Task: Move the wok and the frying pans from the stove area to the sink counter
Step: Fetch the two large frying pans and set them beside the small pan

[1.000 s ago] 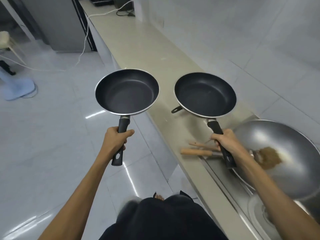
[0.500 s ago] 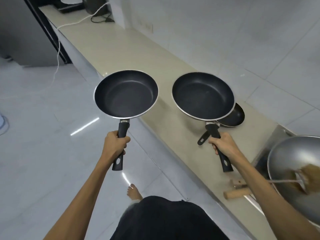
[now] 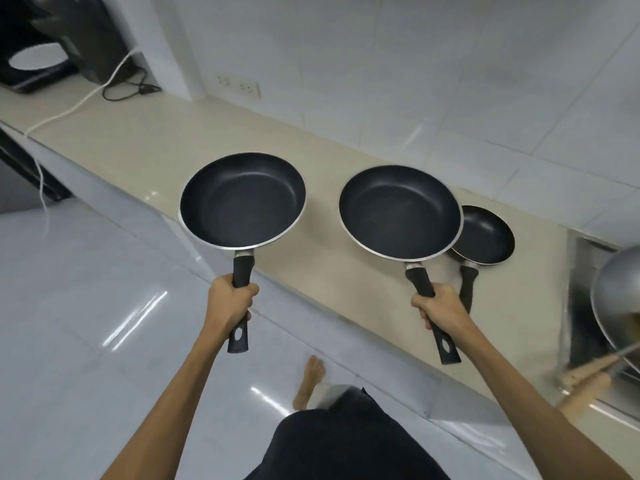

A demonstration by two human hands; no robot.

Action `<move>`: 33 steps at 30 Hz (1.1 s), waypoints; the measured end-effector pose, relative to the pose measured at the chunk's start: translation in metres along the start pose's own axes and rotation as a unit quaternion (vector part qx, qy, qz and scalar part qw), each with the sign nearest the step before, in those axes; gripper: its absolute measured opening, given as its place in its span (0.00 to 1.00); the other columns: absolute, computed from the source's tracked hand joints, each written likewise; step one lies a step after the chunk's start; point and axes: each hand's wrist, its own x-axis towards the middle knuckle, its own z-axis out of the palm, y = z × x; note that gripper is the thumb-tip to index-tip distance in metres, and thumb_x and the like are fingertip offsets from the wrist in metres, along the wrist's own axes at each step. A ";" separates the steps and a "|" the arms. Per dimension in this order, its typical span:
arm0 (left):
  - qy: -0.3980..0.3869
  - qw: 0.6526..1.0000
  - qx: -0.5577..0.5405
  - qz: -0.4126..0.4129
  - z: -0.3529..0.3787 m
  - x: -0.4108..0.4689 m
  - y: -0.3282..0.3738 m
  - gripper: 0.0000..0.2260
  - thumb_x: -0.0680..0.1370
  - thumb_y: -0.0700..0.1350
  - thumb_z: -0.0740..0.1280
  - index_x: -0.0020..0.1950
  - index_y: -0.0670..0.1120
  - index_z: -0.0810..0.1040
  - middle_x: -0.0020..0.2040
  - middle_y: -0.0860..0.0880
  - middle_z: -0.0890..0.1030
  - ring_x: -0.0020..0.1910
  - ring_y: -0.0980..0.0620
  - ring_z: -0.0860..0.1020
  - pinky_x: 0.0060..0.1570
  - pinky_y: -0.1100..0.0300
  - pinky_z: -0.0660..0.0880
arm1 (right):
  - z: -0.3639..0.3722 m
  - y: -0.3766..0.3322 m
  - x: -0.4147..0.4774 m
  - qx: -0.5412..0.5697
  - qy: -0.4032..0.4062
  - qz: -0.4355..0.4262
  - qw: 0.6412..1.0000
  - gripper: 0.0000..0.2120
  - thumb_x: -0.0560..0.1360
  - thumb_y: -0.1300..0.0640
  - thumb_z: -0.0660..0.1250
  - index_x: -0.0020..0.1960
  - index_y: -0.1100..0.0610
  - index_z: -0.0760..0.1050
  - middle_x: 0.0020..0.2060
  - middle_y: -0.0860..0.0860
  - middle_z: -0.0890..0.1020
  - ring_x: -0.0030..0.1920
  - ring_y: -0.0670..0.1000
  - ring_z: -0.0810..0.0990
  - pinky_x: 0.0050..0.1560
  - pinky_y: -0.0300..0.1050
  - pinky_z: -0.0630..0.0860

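My left hand (image 3: pixel 230 303) grips the black handle of a black frying pan (image 3: pixel 242 199), held level over the counter's front edge. My right hand (image 3: pixel 441 311) grips the handle of a second black frying pan (image 3: pixel 400 213), held above the beige counter (image 3: pixel 145 143). A smaller black frying pan (image 3: pixel 485 239) lies on the counter just right of it, partly hidden under its rim. The steel wok (image 3: pixel 616 299) sits at the far right on the stove, cut off by the frame, with a wooden-handled utensil (image 3: pixel 585 377) sticking out of it.
A wall socket (image 3: pixel 239 86) sits in the tiled wall behind the counter. A black appliance (image 3: pixel 34 64) with a black cord (image 3: pixel 131 88) and a white cable (image 3: pixel 69 110) stands at the counter's far left end. My bare foot (image 3: pixel 308 379) is on the glossy tiled floor.
My view has swung left along the counter, with the wok sliding toward the right edge. The small pan on the counter has come fully into sight. Both hands still hold their pans.
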 end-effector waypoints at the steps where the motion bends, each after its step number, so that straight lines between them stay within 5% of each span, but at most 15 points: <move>1: -0.006 1.000 0.000 0.003 -0.001 0.013 0.002 0.04 0.72 0.36 0.68 0.40 0.39 0.74 0.28 0.45 0.71 0.20 0.52 0.68 0.22 0.59 0.72 | 0.008 -0.002 0.004 0.009 0.008 0.002 1.000 0.07 0.70 0.63 0.68 0.35 0.59 0.73 0.22 0.51 0.75 0.19 0.49 0.71 0.21 0.40 0.70; 13: -0.077 0.995 0.055 0.024 0.002 0.136 0.017 0.05 0.73 0.35 0.68 0.43 0.34 0.75 0.29 0.43 0.72 0.23 0.47 0.69 0.22 0.59 0.72 | 0.074 -0.033 0.046 0.061 0.091 0.078 0.991 0.04 0.69 0.63 0.69 0.37 0.60 0.75 0.23 0.51 0.76 0.20 0.49 0.72 0.22 0.41 0.72; 23: -0.114 0.989 0.093 0.028 0.031 0.187 0.006 0.04 0.73 0.36 0.68 0.42 0.35 0.75 0.28 0.44 0.74 0.17 0.53 0.71 0.21 0.59 0.72 | 0.106 -0.035 0.069 0.079 0.132 0.114 0.982 0.04 0.68 0.62 0.68 0.36 0.60 0.73 0.23 0.52 0.75 0.19 0.49 0.71 0.22 0.40 0.72; 33: -0.160 0.983 0.089 0.027 0.052 0.247 0.013 0.05 0.74 0.36 0.69 0.45 0.36 0.74 0.32 0.41 0.74 0.25 0.45 0.74 0.24 0.57 0.73 | 0.136 -0.043 0.097 0.076 0.168 0.144 0.972 0.06 0.71 0.64 0.69 0.37 0.59 0.73 0.25 0.55 0.76 0.19 0.50 0.73 0.22 0.42 0.73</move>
